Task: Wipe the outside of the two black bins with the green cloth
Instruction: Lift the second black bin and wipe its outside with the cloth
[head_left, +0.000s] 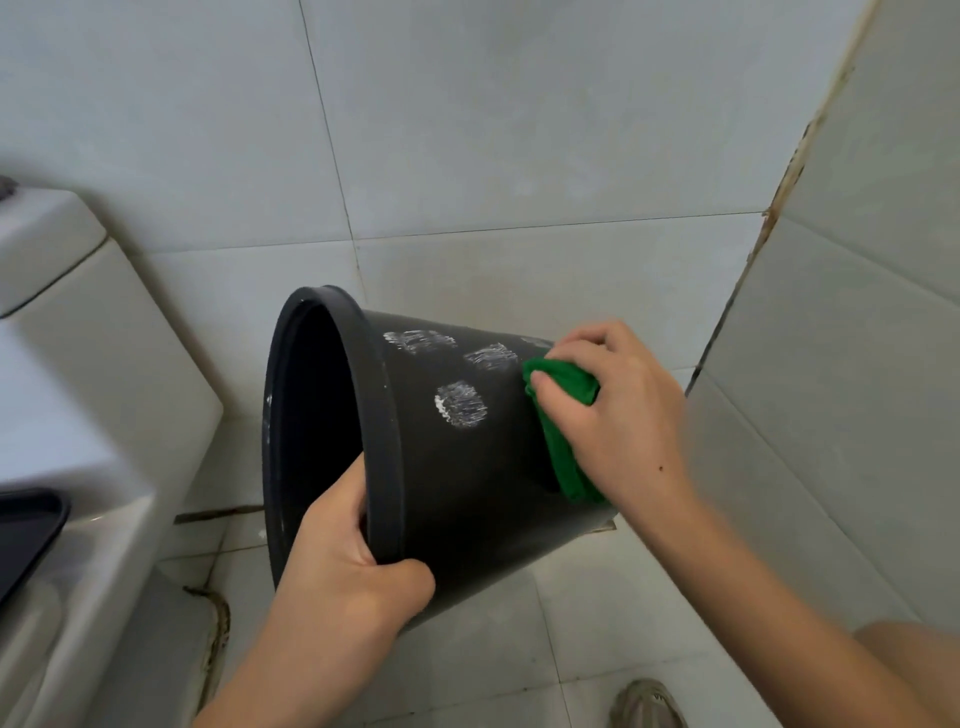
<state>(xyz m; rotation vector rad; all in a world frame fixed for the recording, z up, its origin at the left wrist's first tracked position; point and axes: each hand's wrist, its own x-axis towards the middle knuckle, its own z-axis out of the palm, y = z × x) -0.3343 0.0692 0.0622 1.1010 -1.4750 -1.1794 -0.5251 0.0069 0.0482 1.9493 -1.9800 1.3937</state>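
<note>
**Black bin held tilted beside the toilet, green cloth on its side**

The black bin (457, 467) is the one I take all my bearings from. It is lifted and tipped over, its open mouth turned left toward the toilet and its narrow base pointing right toward the tiled corner. I see only this one bin in my view.

Left of the bin stands the white toilet (78, 395), its cistern above and a dark seat edge low beside it. Behind the bin runs the pale tiled wall (467, 130); under it lies the tiled floor (597, 597), with stained grout near the toilet foot.

My left hand (353, 566) grips the bin at the near part of its rim, fingers curled inside the mouth and thumb wrapped across the outside.

My right hand (618, 410) sits on the bin's outer wall near the base, fingers and thumb curled round the green cloth (563, 447) and pressing it against the black plastic.

On the bin's side, between the rim and the cloth, are three whitish scuffed patches (461, 404). A fourth may sit just by my right fingers; I cannot tell clearly.

Below the bin, at the bottom edge, a shoe (649, 706) shows.
</note>
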